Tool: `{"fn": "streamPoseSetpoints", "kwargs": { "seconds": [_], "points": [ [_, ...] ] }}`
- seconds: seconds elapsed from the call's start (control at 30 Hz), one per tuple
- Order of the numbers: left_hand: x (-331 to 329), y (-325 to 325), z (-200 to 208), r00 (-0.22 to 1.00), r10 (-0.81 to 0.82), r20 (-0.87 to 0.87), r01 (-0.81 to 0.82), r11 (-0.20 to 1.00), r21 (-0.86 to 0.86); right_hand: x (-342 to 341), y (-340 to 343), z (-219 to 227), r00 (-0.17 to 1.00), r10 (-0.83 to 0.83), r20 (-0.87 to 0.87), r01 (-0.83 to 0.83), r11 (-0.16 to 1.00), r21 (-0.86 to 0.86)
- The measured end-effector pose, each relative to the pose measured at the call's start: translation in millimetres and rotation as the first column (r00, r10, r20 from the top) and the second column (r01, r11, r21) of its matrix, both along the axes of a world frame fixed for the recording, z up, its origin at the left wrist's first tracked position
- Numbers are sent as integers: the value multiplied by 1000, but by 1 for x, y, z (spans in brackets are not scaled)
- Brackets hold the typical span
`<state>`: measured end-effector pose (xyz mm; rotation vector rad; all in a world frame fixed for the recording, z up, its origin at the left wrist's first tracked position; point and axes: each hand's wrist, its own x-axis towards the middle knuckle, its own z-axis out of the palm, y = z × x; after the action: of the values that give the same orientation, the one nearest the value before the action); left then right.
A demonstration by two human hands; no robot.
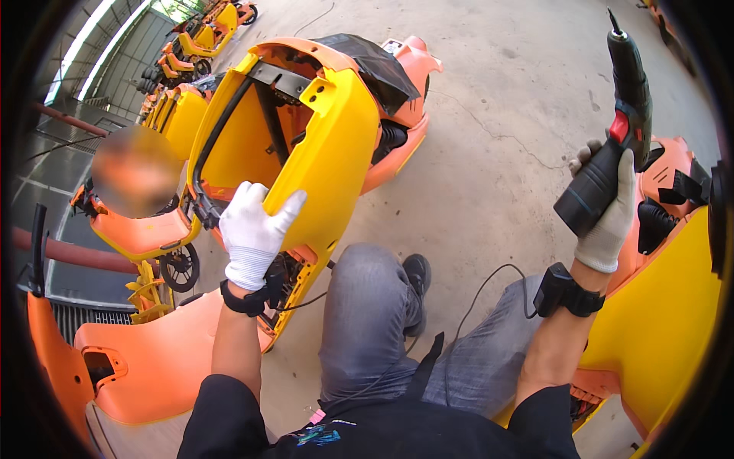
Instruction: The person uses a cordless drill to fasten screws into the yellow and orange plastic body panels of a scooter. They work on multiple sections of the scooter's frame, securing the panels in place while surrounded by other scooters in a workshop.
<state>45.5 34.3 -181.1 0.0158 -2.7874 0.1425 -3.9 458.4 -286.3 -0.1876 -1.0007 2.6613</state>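
My right hand [615, 203], in a white glove, holds a black cordless drill [631, 99] by its grip. The drill is raised at the right, its red trigger showing and its thin bit pointing up. My left hand [252, 229], also gloved in white, grips the near edge of a yellow scooter body [336, 145]. Its thumb lies apart on the yellow side, and its fingers curl over the edge. This body is open on top, with a black strip along its rim and a metal bracket across its far end. The drill is well apart from it.
An orange and yellow scooter [665, 283] stands close on my right. Orange scooter parts [153, 352] lie at lower left. More scooters [202, 38] line the far left, where a person crouches or sits. A thin cable [489, 287] runs from my right wrist across my legs.
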Motion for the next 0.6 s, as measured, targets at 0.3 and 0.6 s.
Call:
{"fn": "streamPoseSetpoints", "kwargs": {
  "seconds": [0.3,0.6],
  "points": [
    [-1,2,2,999,-45,1,44,993,108,-8,4,-15,986,-10,-166,-10,993,-117],
    [-13,17,31,997,49,-63,-29,956,291,-22,-14,-56,997,33,74,-32,999,-5]
  ]
}}
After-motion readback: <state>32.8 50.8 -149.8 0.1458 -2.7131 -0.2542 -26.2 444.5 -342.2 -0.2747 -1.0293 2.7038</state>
